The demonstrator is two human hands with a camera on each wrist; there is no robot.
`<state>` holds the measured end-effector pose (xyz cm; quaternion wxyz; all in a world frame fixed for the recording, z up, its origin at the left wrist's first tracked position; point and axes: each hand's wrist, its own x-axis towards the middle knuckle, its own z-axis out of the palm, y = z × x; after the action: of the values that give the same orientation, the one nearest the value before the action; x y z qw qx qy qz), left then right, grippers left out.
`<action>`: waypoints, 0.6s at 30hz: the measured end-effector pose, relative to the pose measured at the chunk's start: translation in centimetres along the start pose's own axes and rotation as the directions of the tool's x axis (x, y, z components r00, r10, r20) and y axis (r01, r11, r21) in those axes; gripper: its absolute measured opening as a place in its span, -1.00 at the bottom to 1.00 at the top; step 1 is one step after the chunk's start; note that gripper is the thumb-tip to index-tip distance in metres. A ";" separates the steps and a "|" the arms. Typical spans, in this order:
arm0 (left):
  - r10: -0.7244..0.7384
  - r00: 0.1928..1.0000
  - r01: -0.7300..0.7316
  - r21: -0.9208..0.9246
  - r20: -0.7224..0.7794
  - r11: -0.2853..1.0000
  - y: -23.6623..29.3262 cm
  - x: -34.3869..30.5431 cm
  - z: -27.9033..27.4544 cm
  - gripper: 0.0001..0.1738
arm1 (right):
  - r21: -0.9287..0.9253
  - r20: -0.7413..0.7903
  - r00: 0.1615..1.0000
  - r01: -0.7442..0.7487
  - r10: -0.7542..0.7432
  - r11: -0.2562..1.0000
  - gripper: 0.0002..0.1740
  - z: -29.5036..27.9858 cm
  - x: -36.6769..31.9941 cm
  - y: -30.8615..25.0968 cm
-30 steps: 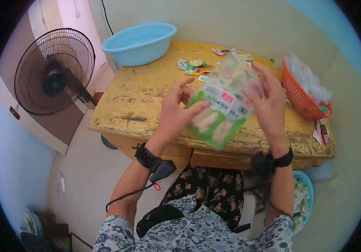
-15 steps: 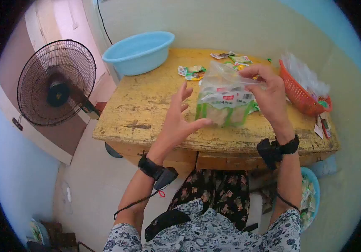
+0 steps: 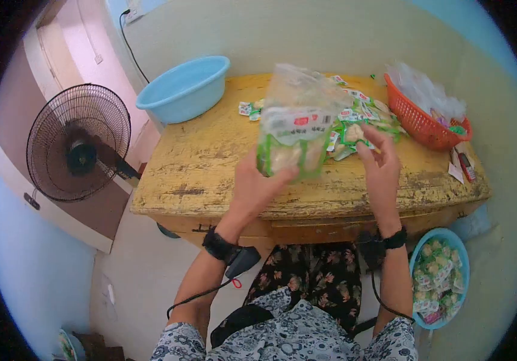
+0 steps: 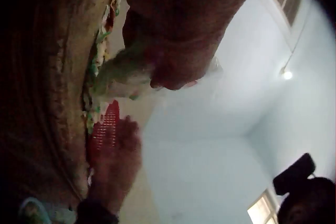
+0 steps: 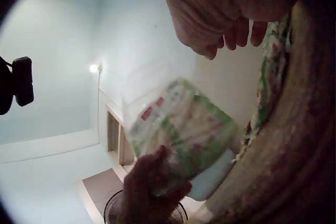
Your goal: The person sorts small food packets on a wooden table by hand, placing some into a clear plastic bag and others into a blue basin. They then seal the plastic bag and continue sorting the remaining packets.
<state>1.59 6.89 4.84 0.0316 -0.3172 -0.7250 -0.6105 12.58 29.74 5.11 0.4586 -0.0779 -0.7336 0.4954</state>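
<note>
Drawn away from the top of the bag (image 3: 297, 135) since the earlier frame, the right hand (image 3: 383, 171) is held relaxed at its four o'clock, with nothing seen grasped. Above the table (image 3: 204, 156), the bag is gripped low at seven o'clock by the left hand (image 3: 258, 189), probably to keep its clear end upward. Small packets (image 3: 367, 114) are spread at two, perhaps for easy reach; a red basket (image 3: 424, 123) is set at three, a blue basin (image 3: 180, 99) at ten. Whether a packet is touched is unclear; the left fingers are mostly hidden.

The bare left hand (image 3: 256, 189) grips, thumb (image 3: 284, 175) pointing toward the bare right hand (image 3: 383, 173), which hangs apart, fingers (image 5: 242, 33) loosely bent.
</note>
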 end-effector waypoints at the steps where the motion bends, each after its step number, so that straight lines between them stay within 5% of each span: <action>1: -0.009 1.000 0.009 -0.005 -0.015 1.000 0.1 -0.2 -0.3 -0.38 | 0.000 0.013 0.999 -0.029 0.029 1.000 -0.62 -0.3 -1.0 1.0; 4: 0.136 0.978 -0.177 0.285 0.159 0.942 0.4 0.8 -0.7 -0.41 | -0.001 0.051 0.992 -0.115 0.115 0.993 -0.66 -0.3 -2.8 3.8; 10: 0.044 0.997 -0.045 0.004 0.061 0.999 4.2 0.4 -0.3 -0.46 | 0.059 0.091 0.991 -0.106 0.101 0.993 -0.74 -0.7 -2.9 4.0; 13: 0.193 0.969 -0.237 0.364 0.154 0.901 1.0 0.3 0.3 -0.50 | 0.036 0.142 0.976 -0.170 0.163 0.985 -0.77 -0.9 -3.3 4.2; 16: -0.027 0.995 0.033 -0.064 0.094 0.997 3.0 -0.8 0.4 -0.50 | 0.037 0.140 0.977 -0.166 0.159 0.985 -0.75 -1.3 -2.8 4.6; 18: -0.178 0.967 0.185 -0.019 0.180 0.983 2.1 -1.2 -0.1 -0.48 | 0.108 0.189 0.967 -0.194 0.171 0.975 -0.68 -1.3 -3.3 4.3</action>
<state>3.60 6.43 6.16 -0.0949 -0.3033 -0.7399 -0.5929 13.98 30.85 -0.12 0.3475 -0.0717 -0.7288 0.5856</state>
